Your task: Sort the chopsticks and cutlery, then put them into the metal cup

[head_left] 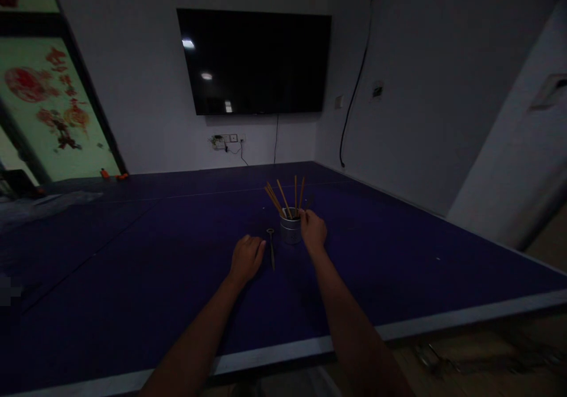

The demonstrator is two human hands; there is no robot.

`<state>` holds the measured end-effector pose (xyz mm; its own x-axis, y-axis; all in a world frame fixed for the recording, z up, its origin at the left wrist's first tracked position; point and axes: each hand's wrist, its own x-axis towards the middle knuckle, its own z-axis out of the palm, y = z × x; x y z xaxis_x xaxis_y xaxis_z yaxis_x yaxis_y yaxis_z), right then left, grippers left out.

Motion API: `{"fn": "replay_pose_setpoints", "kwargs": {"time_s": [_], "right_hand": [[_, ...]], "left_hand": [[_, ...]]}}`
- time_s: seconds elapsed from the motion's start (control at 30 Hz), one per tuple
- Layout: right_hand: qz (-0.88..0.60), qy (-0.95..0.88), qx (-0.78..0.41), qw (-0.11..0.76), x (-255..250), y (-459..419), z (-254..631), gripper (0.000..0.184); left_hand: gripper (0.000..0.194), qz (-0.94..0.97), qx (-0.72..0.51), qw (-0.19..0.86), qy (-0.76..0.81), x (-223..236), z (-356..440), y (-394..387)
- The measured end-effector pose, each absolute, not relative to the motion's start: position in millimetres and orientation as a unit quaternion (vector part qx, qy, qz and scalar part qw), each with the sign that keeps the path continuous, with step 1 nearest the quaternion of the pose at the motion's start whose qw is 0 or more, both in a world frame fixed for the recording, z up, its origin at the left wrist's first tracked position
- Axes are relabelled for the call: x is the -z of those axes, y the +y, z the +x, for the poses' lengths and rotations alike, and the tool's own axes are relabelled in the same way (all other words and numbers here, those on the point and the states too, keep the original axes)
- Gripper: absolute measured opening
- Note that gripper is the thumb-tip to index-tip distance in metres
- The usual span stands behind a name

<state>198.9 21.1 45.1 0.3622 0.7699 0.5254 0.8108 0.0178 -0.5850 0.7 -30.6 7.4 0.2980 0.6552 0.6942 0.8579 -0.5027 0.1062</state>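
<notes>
A grey metal can (pixel 290 231) stands upright on the dark blue table, holding several thin wooden sticks (pixel 283 197) that look like chopsticks and lean outward. My right hand (pixel 313 230) is at the can's right rim with its fingers pinched together. Just above those fingers a faint dark shape shows, too dim to name. Left of the can lies a slim metal tool (pixel 271 249) with a ring at its far end and a narrow near end. Beside it, my left hand (pixel 248 258) rests on the table, fingers curled in, with nothing visible in them.
The blue tabletop (pixel 177 279) has a pale front edge and meets the walls at the back and right. Clear plastic sheeting (pixel 57 202) lies at the far left, near small orange items (pixel 120 176). A television (pixel 261 63) hangs above wall sockets (pixel 228 139).
</notes>
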Motion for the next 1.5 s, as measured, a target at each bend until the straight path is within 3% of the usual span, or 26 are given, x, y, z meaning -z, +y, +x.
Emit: {"fn": "replay_pose_setpoints", "kwargs": {"time_s": [0.13,0.73,1.0,1.13,1.27,1.4,1.5], "right_hand": [[-0.713,-0.582,0.053,0.386,-49,18,195,0.039],[-0.696,-0.570,-0.002,0.437,-46,20,198,0.039],[-0.668,-0.521,0.018,0.531,-50,10,192,0.055],[-0.626,-0.539,0.060,0.560,-48,0,177,0.051],[-0.592,-0.688,0.068,0.415,-42,-10,148,0.044],[-0.620,-0.746,0.022,0.243,-34,-13,128,0.034],[-0.653,-0.733,-0.009,0.188,-28,-10,126,0.028]], "left_hand": [[0.038,-0.793,0.347,0.144,-0.480,-7,0,-29],[0.037,-0.798,0.338,0.121,-0.484,-7,2,-30],[0.023,-0.845,0.291,0.069,-0.443,-2,2,-24],[0.035,-0.873,0.247,0.046,-0.418,2,3,-22],[0.049,-0.891,0.216,0.020,-0.399,3,4,-22],[0.041,-0.892,0.211,0.030,-0.397,3,4,-21],[0.035,-0.886,0.223,0.044,-0.404,1,4,-22]]}}
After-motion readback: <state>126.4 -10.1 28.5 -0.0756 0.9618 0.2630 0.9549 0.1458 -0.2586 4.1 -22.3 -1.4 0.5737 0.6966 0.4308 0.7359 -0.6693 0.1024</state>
